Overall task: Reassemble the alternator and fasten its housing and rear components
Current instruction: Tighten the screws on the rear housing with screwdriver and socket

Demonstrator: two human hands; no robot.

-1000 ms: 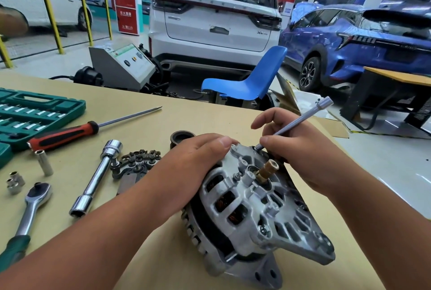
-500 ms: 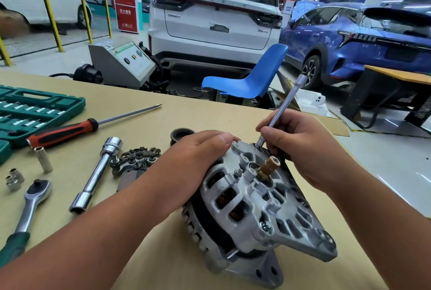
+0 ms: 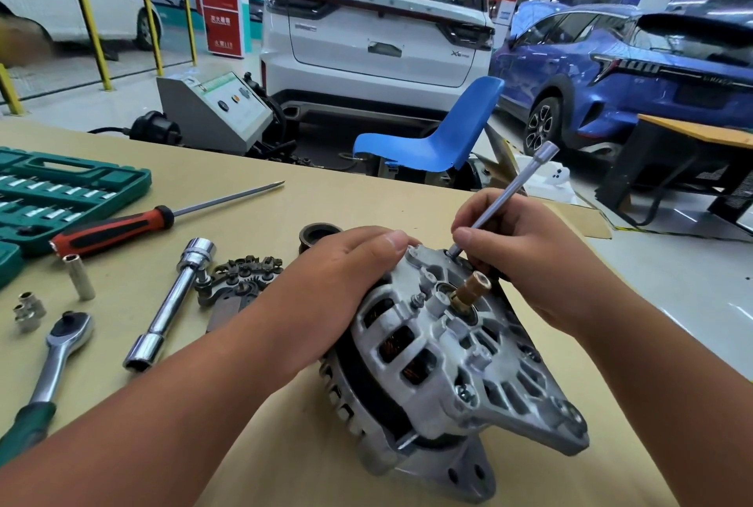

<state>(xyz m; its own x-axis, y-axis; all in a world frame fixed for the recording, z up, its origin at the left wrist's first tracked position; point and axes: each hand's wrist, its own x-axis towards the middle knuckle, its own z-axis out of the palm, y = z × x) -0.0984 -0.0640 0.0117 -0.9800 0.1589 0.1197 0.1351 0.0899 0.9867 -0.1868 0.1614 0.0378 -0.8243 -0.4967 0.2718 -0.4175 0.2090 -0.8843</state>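
One fastening step seems in hand: alternator [image 3: 448, 364] is gripped by left hand [image 3: 334, 282], extension bar [image 3: 513, 184] pinched by right hand [image 3: 529, 262] (more twisting is likely needed).

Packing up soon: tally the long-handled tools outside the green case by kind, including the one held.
Red-and-black-handled screwdriver: 1
Green-handled chrome ratchet: 1
Chrome tubular socket wrench: 1
Slim grey metal bar, gripped by right hand: 1
Total: 4

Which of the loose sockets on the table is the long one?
The lone socket just below the screwdriver handle; the short sockets cluster together farther left.
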